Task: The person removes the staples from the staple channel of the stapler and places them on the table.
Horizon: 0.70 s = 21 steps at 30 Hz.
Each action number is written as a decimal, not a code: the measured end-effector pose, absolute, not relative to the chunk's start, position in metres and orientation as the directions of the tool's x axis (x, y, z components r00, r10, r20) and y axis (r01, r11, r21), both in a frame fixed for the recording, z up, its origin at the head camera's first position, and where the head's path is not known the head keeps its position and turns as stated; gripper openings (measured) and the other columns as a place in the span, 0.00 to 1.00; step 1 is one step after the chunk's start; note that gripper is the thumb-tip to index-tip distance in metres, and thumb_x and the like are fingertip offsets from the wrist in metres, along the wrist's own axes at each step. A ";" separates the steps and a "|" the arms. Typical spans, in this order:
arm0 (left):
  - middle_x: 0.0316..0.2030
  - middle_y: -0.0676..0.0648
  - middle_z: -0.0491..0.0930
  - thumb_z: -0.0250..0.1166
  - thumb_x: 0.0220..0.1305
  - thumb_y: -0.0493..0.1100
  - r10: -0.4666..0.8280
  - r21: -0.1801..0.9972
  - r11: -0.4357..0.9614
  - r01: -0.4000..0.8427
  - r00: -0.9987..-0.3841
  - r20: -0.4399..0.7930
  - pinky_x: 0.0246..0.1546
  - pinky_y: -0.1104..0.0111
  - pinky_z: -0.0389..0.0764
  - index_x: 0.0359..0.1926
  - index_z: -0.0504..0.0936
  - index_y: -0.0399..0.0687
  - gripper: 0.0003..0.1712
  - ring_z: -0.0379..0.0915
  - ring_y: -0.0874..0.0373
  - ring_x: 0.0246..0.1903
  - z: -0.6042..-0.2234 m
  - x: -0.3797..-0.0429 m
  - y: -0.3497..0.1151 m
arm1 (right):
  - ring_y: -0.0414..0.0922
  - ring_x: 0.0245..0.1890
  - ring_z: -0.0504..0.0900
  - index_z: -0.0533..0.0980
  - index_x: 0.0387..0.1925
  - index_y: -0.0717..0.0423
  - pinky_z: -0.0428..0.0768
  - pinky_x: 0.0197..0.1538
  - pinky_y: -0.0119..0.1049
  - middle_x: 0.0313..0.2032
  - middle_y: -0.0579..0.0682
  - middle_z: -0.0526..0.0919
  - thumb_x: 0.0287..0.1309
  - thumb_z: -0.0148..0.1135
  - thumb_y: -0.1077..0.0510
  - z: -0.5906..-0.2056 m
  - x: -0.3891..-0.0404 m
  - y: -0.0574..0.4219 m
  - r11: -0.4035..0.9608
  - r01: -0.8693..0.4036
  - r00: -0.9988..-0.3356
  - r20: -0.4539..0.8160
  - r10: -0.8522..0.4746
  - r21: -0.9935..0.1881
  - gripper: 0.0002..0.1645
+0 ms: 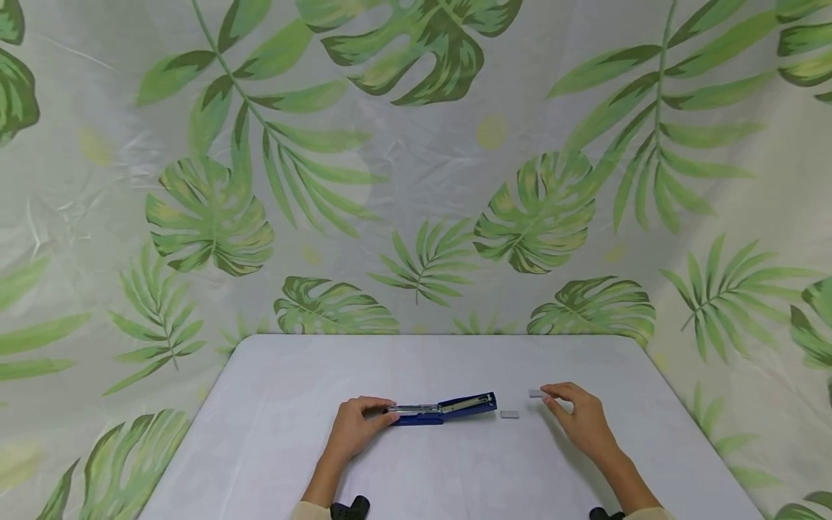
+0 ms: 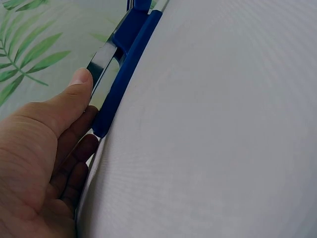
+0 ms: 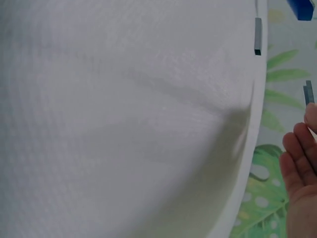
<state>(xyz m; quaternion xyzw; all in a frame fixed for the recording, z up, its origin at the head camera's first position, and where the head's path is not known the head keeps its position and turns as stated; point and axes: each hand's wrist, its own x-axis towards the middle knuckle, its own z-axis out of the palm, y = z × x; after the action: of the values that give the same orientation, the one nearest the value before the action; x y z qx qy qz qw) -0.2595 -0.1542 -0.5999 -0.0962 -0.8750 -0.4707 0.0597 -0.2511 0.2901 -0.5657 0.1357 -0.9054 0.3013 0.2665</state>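
A blue stapler (image 1: pixel 419 419) lies on the table, its top swung wide back to the right and its metal staple channel exposed. My left hand (image 1: pixel 354 427) holds the stapler's left end between thumb and fingers; in the left wrist view the thumb (image 2: pixel 81 79) lies along its upper side. To the right, my right hand (image 1: pixel 581 420) pinches a short grey strip of staples (image 1: pixel 535 393) just above the table. A second staple strip (image 1: pixel 510 414) rests on the table between the stapler and that hand. The right wrist view shows the held strip sticking out past the fingertips (image 3: pixel 311 113).
The white table (image 1: pixel 455 477) has rounded far corners. Behind it hangs a leaf-printed cloth (image 1: pixel 416 180). Black wrist devices (image 1: pixel 351 508) show at both forearms.
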 end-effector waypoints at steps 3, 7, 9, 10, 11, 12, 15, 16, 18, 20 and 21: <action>0.43 0.61 0.89 0.75 0.57 0.64 0.110 0.810 0.540 0.229 -0.973 0.201 0.58 0.54 0.82 0.43 0.92 0.67 0.16 0.84 0.56 0.52 -0.600 -0.259 -0.154 | 0.50 0.40 0.88 0.88 0.44 0.54 0.85 0.44 0.46 0.40 0.46 0.90 0.58 0.74 0.63 -0.568 -0.251 0.291 0.786 -0.390 -0.843 0.529 -0.095 -0.480 0.11; 0.43 0.61 0.89 0.75 0.57 0.64 0.104 0.810 0.535 0.238 -0.971 0.217 0.58 0.54 0.82 0.43 0.92 0.68 0.15 0.85 0.56 0.52 -0.600 -0.261 -0.154 | 0.49 0.40 0.87 0.88 0.44 0.53 0.85 0.45 0.47 0.41 0.46 0.90 0.59 0.74 0.62 -0.570 -0.252 0.292 0.788 -0.379 -0.867 0.484 -0.119 -0.485 0.11; 0.43 0.61 0.90 0.75 0.57 0.64 0.101 0.812 0.533 0.239 -0.970 0.220 0.58 0.54 0.82 0.43 0.92 0.67 0.15 0.84 0.56 0.52 -0.599 -0.262 -0.153 | 0.49 0.41 0.87 0.88 0.45 0.53 0.85 0.46 0.47 0.42 0.47 0.90 0.60 0.73 0.62 -0.570 -0.253 0.292 0.791 -0.374 -0.877 0.461 -0.133 -0.484 0.11; 0.43 0.60 0.90 0.75 0.57 0.63 0.101 0.813 0.532 0.238 -0.971 0.219 0.58 0.53 0.82 0.43 0.92 0.67 0.15 0.84 0.56 0.52 -0.599 -0.262 -0.153 | 0.49 0.41 0.87 0.87 0.45 0.53 0.85 0.47 0.48 0.42 0.47 0.89 0.60 0.73 0.62 -0.571 -0.253 0.292 0.794 -0.369 -0.883 0.448 -0.138 -0.484 0.10; 0.43 0.60 0.90 0.75 0.57 0.63 0.100 0.814 0.531 0.235 -0.971 0.216 0.58 0.53 0.82 0.43 0.92 0.67 0.15 0.84 0.56 0.52 -0.599 -0.262 -0.153 | 0.49 0.42 0.87 0.87 0.45 0.53 0.85 0.47 0.49 0.42 0.47 0.89 0.61 0.73 0.62 -0.571 -0.253 0.292 0.796 -0.361 -0.891 0.433 -0.139 -0.487 0.10; 0.43 0.60 0.90 0.75 0.57 0.63 0.099 0.814 0.532 0.232 -0.972 0.212 0.58 0.53 0.81 0.43 0.92 0.68 0.15 0.84 0.56 0.53 -0.599 -0.262 -0.153 | 0.50 0.43 0.87 0.87 0.45 0.53 0.85 0.48 0.50 0.42 0.47 0.89 0.61 0.72 0.61 -0.571 -0.253 0.293 0.798 -0.352 -0.898 0.416 -0.141 -0.489 0.10; 0.44 0.59 0.90 0.76 0.57 0.63 0.095 0.817 0.531 0.224 -0.974 0.205 0.59 0.52 0.81 0.43 0.92 0.69 0.14 0.84 0.55 0.53 -0.599 -0.261 -0.153 | 0.52 0.45 0.87 0.87 0.45 0.53 0.85 0.50 0.51 0.43 0.48 0.90 0.62 0.71 0.61 -0.572 -0.253 0.293 0.796 -0.325 -0.919 0.368 -0.139 -0.510 0.10; 0.44 0.59 0.90 0.76 0.57 0.63 0.094 0.818 0.531 0.222 -0.975 0.203 0.59 0.52 0.81 0.43 0.92 0.69 0.14 0.84 0.55 0.53 -0.600 -0.261 -0.153 | 0.53 0.45 0.87 0.87 0.45 0.52 0.85 0.50 0.51 0.43 0.48 0.90 0.62 0.72 0.61 -0.572 -0.252 0.293 0.796 -0.316 -0.925 0.353 -0.139 -0.515 0.10; 0.44 0.60 0.90 0.76 0.57 0.63 0.092 0.816 0.534 0.219 -0.975 0.202 0.59 0.52 0.81 0.43 0.92 0.69 0.14 0.84 0.55 0.53 -0.600 -0.260 -0.153 | 0.54 0.45 0.87 0.87 0.45 0.52 0.85 0.50 0.51 0.43 0.48 0.90 0.61 0.72 0.61 -0.573 -0.252 0.294 0.795 -0.304 -0.934 0.326 -0.142 -0.525 0.10; 0.43 0.60 0.90 0.76 0.57 0.63 0.091 0.814 0.537 0.222 -0.974 0.205 0.59 0.53 0.81 0.43 0.92 0.69 0.14 0.84 0.56 0.53 -0.601 -0.260 -0.153 | 0.54 0.45 0.88 0.87 0.44 0.52 0.85 0.49 0.49 0.43 0.48 0.90 0.60 0.72 0.61 -0.573 -0.252 0.293 0.795 -0.293 -0.942 0.303 -0.145 -0.531 0.09; 0.43 0.60 0.90 0.76 0.57 0.63 0.090 0.813 0.538 0.224 -0.974 0.208 0.59 0.53 0.81 0.42 0.92 0.69 0.14 0.84 0.56 0.52 -0.601 -0.260 -0.153 | 0.54 0.45 0.88 0.88 0.44 0.51 0.85 0.49 0.48 0.43 0.48 0.90 0.60 0.73 0.61 -0.573 -0.252 0.293 0.797 -0.290 -0.944 0.294 -0.148 -0.531 0.09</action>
<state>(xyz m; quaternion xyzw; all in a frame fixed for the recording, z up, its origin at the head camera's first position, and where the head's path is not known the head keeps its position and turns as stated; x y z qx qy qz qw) -0.2602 -0.1531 -0.6010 -0.0898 -0.8740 -0.4723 0.0707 -0.2520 0.2934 -0.5734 0.1162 -0.9402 0.2970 0.1195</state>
